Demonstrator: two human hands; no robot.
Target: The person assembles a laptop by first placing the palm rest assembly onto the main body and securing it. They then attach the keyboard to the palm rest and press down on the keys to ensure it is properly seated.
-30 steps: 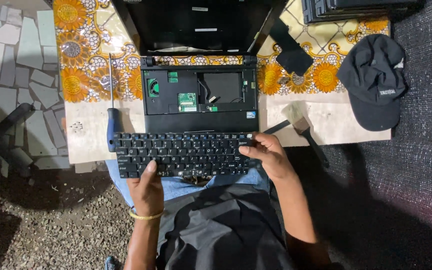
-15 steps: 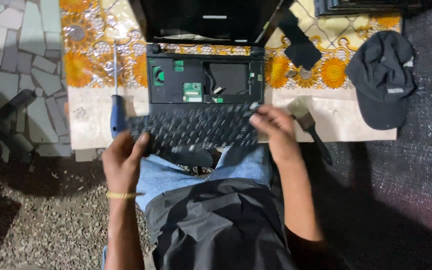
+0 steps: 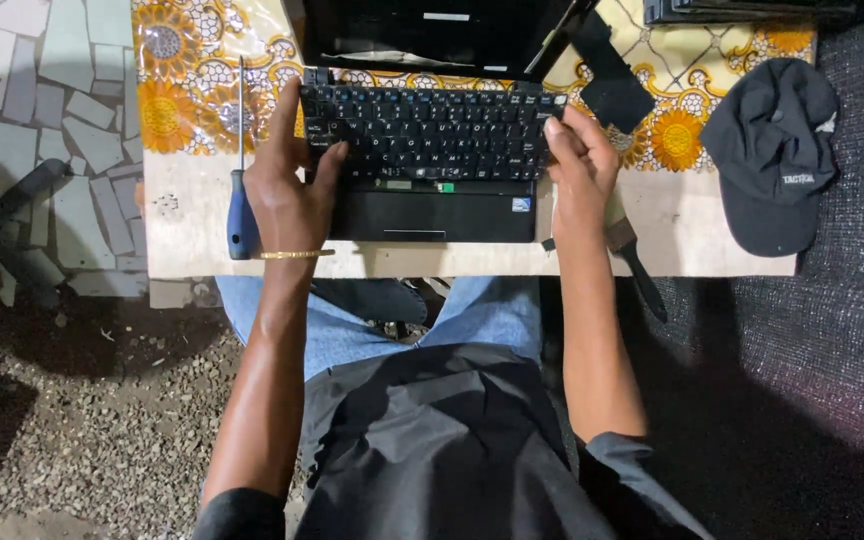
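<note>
A black laptop keyboard (image 3: 430, 130) lies across the upper part of an open black laptop base (image 3: 432, 212), which sits on a pale surface (image 3: 192, 225) partly covered by a cloth with orange and yellow flowers (image 3: 187, 95). The left hand (image 3: 287, 190) holds the keyboard's left end: its fingers curl over the far left corner and the thumb presses on the keys near the front edge, so this grip is clenched on the keyboard. The right hand (image 3: 580, 170) holds the right end, fingertips on the right edge and top corner, its grip likewise closed on the keyboard. Below the keyboard a narrow strip of the base shows a small green part, and the palm rest with its touchpad lies bare towards the person.

The laptop's dark screen (image 3: 432, 30) stands open behind the keyboard. Just left of the left hand lies 1 screwdriver with a blue handle (image 3: 242, 215), its thin shaft pointing away from the person; the left wrist wears a gold bangle (image 3: 292, 255). Beside the right wrist a brush with a dark handle (image 3: 637, 265) lies over the surface's front edge. A flat black piece (image 3: 612, 85) rests on the cloth right of the screen, and a dark cap (image 3: 772, 155) sits near the right end of the surface.
</note>
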